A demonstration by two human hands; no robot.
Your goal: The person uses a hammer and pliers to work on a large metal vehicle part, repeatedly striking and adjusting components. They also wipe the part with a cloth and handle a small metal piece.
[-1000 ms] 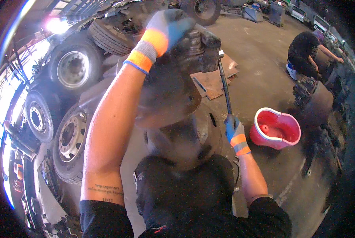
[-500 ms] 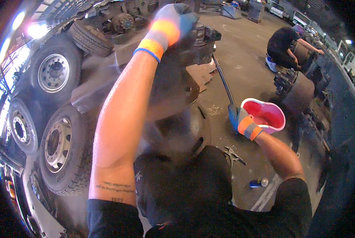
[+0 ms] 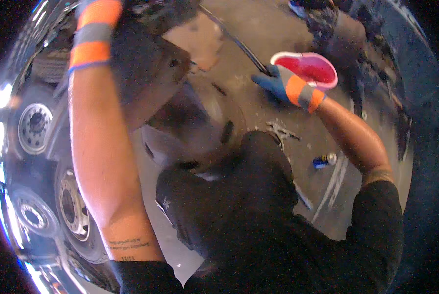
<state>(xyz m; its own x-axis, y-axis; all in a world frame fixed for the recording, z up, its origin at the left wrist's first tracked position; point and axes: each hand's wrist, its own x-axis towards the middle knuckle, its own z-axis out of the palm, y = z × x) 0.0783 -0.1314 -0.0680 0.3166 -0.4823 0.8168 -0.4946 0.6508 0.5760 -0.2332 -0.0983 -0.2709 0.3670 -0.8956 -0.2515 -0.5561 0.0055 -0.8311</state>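
Up at the upper left rim is my left hand [image 3: 96,29] in a grey, orange and blue work glove. Its fingers run out of the picture, so what they touch is hidden. My right hand [image 3: 280,84], gloved alike, is closed around the near end of a long dark metal bar [image 3: 236,43], which slants away to the upper left. The bar's far end disappears near the top edge by dark machinery. Below my left wrist lies a large dark metal part [image 3: 150,66], blurred, with a hole near its corner.
A pink-red bucket [image 3: 333,73] with a white rim stands just beyond my right hand. On the floor lie a metal tool [image 3: 280,130] and a blue can [image 3: 322,160]. Wheels [image 3: 35,128] line the left, a rounded dark part [image 3: 195,130] sits before my knees, and machinery [image 3: 344,29] stands upper right.
The view has tipped down and shifted, so the co-worker is mostly out of sight. My left hand now sits at the upper left rim. My right hand stays on the bar.
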